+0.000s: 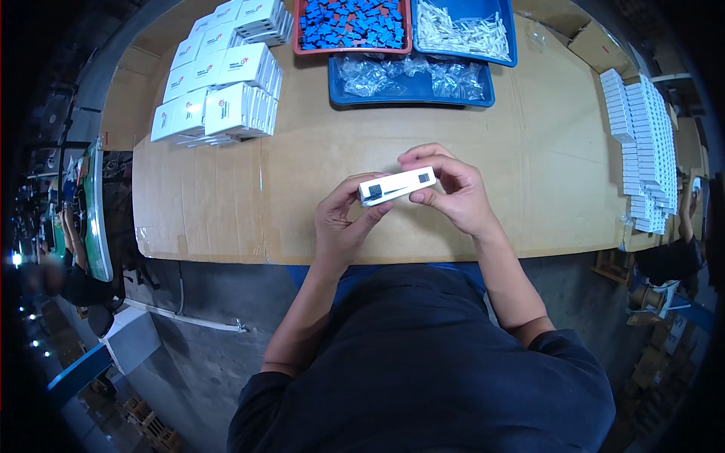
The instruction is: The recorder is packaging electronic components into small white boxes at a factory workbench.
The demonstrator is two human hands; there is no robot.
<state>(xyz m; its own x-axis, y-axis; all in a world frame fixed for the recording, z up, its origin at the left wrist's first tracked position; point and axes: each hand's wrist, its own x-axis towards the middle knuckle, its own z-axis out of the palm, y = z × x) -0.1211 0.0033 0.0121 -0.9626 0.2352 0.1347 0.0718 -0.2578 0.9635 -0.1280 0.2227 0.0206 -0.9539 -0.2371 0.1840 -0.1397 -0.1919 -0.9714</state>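
Between my two hands, above the near half of the cardboard-covered table (302, 219), a flat white plastic case (400, 183) is held on edge. Its narrow side faces up and shows dark square openings near both ends, with a thin dark gap along it. My left hand (343, 215) pinches the left end between thumb and fingers. At the right end, the fingers of my right hand (457, 192) curl over the far side and the thumb presses the near side. The underside of the case is hidden.
Stacked white cases (219, 83) stand at the back left. Behind sit a red tray (296, 50) of blue connectors, a blue tray (514, 53) of slim white pieces and another blue tray (362, 101) of clear plastic bags. White units (646, 143) pile up at the right edge.
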